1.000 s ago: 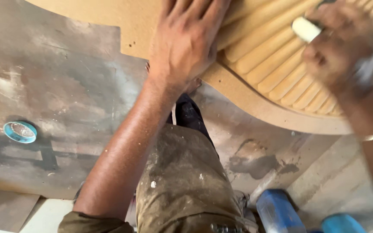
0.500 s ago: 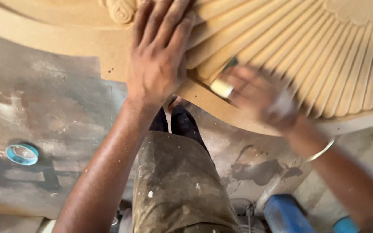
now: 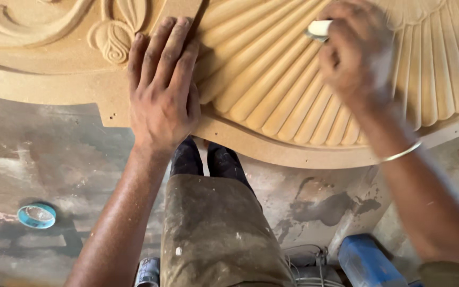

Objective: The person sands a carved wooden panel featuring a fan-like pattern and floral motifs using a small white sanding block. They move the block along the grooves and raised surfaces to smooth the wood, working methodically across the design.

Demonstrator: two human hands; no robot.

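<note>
**Two hands on a carved fan panel**

While the left hand [image 3: 163, 90] lies flat and spread on the carved wooden panel [image 3: 272, 90], palm down and fingers [image 3: 158, 45] pointing away from the person, the right hand [image 3: 354, 56] is closed around a small pale sanding block [image 3: 320, 27], whose light end sticks out past the knuckles at the top of the fist. The right hand is blurred, so the exact hold of each finger cannot be told, but the block is clearly gripped and pressed near the upper part of the fluted fan

The panel is tan, unfinished wood that fills the top of the view. Its ribs spread out like a shell from the upper right, and a raised curved border [image 3: 293, 154] closes them along the near edge. To the left of the fan sit a carved bud ornament [image 3: 113, 38] and scrollwork [image 3: 22, 21]. The left hand rests just beside the bud, its heel near the panel's lower edge

A thin metal bangle [image 3: 402, 152] circles the right wrist. Below the panel, the person's dust-stained trousers [image 3: 216, 234] and dark shoes [image 3: 208, 159] show against a stained grey floor [image 3: 54, 159]. A blue roll of tape [image 3: 36, 215] lies on the floor at the left, well apart from the hands, and a blue power tool [image 3: 365, 260] lies at the lower right
</note>
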